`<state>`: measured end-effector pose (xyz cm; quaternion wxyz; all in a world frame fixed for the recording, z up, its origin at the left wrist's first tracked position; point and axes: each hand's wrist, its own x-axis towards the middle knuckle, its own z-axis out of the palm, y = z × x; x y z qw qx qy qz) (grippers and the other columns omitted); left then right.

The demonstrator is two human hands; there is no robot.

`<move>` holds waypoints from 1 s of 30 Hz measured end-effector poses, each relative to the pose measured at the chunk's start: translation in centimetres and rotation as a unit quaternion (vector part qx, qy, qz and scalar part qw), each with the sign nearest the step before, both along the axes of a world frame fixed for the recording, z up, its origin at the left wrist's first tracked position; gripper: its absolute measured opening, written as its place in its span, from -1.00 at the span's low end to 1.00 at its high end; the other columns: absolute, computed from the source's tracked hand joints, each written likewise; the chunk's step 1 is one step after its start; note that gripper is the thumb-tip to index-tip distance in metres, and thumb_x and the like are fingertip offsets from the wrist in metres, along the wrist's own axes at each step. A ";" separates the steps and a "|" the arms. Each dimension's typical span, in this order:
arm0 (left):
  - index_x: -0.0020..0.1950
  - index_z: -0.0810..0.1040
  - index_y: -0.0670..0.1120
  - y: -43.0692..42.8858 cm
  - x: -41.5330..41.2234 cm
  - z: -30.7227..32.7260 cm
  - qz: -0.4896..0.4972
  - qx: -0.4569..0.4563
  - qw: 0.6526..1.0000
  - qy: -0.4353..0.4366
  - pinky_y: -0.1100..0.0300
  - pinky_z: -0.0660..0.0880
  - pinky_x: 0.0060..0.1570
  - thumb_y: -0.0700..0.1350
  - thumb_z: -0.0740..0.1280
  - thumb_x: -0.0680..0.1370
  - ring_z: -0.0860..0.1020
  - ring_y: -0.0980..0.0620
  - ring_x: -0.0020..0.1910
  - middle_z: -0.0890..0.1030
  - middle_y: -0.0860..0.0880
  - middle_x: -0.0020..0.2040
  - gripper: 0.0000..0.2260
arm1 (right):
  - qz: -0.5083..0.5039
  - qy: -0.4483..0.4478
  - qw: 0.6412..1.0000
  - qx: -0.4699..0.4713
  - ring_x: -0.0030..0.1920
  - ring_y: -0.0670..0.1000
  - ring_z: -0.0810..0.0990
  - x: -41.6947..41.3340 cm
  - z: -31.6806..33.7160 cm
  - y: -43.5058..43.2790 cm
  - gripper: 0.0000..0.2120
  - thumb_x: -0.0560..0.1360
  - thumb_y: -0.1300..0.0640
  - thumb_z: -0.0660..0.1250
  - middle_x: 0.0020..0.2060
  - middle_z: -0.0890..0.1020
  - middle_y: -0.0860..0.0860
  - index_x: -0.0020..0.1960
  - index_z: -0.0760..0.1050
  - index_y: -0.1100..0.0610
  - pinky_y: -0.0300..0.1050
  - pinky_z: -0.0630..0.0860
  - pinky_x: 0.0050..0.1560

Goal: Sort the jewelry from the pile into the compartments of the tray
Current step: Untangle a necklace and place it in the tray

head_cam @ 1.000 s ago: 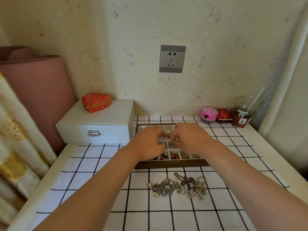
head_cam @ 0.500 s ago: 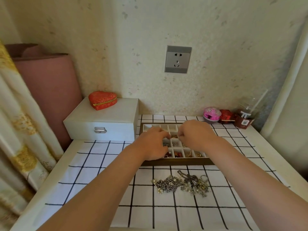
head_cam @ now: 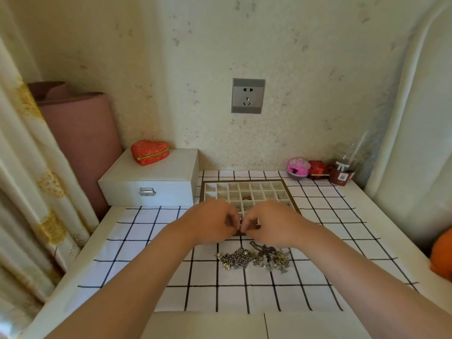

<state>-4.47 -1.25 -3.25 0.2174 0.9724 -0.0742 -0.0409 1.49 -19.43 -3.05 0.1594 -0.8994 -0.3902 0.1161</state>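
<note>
Hovering mid-frame over the near edge of the tray (head_cam: 241,180), the left hand (head_cam: 210,221) and right hand (head_cam: 270,223) curl their grips fingertip to fingertip, on what I cannot tell, while the pile (head_cam: 254,258) just below looks light, limp and tangle-prone, best pinched by one loose link.

A white rectangular case (head_cam: 156,177) with a metal clasp (head_cam: 146,192) stood on the black-gridded white cloth's (head_cam: 146,241) far left, a red heart-shaped fabric pouch (head_cam: 149,152) on top. A grey wall socket (head_cam: 248,95) hung above. At far right sat a pink round container (head_cam: 298,168), a small red box (head_cam: 317,168) and a dome-lidded brown cup (head_cam: 342,167).
</note>
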 end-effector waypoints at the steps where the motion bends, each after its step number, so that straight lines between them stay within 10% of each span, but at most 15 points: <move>1: -0.03 0.68 0.06 0.0 -0.5 0.3 -0.006 0.003 1.000 0.022 0.20 0.54 -0.03 -0.10 0.38 0.51 0.58 0.17 -0.10 0.65 0.13 -0.13 -0.89 | 0.011 0.008 1.000 -0.012 -0.10 -0.19 0.60 -0.5 -0.1 0.0 -0.83 0.53 0.08 0.39 -0.07 0.66 -0.20 0.04 0.69 -0.12 -0.29 0.51 -0.09; 14: 0.02 0.68 0.01 0.8 -1.7 -0.2 -0.015 0.086 0.982 0.167 0.29 0.50 -0.07 -0.14 0.46 0.48 0.53 0.21 -0.18 0.56 0.19 -0.22 -0.86 | 0.014 0.022 0.998 -0.063 0.00 -0.16 0.62 -0.6 -1.3 -0.8 -0.83 0.55 0.10 0.39 -0.04 0.66 -0.19 0.09 0.69 -0.07 -0.30 0.48 -0.08; 30: -0.06 0.69 0.06 -1.1 -1.5 -0.5 -0.009 0.124 0.986 0.115 0.14 0.56 0.00 0.01 0.43 0.46 0.56 0.16 -0.08 0.61 0.17 -0.18 -0.90 | 0.037 -0.009 0.997 -0.064 -0.08 -0.10 0.62 -0.9 -0.8 0.2 -0.88 0.55 0.04 0.39 -0.07 0.68 -0.13 0.02 0.69 -0.02 -0.02 0.60 0.01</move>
